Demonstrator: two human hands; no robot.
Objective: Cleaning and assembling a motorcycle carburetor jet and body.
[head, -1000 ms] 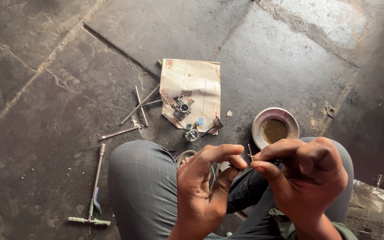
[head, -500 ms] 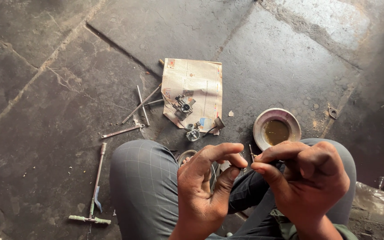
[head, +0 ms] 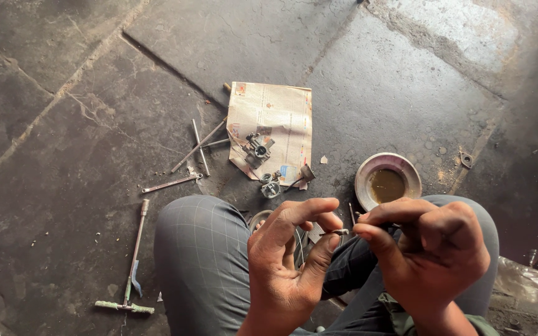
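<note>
The person sits over a dark stone floor (head: 82, 124), knees drawn up in grey checked trousers, both hands raised between them. The left hand (head: 287, 255) is half open, palm turned up toward the camera, its thumb and forefinger curved toward each other and closing on a small metal pin (head: 340, 232). The other fingers of that hand stay loosely curled and touch nothing. The right hand (head: 431, 249) is closed more tightly, knuckles up, with thumb and forefinger pinched at the other end of the same small part; whether it grips the pin itself or something thin held against it is too small to tell. The two hands meet at the fingertips, just above the gap between the knees.

Beyond the knees lies a sheet of newspaper (head: 275, 118) spread flat on the floor, with a small metal carburettor body (head: 256, 149) on it and a few loose metal pieces (head: 270, 185) at its near edge. Just right of the paper stands a round bowl (head: 368, 177) holding brownish liquid. Left of the paper lie several thin metal rods (head: 197, 146), and nearer the left knee a long T-handled tool (head: 133, 261).
</note>
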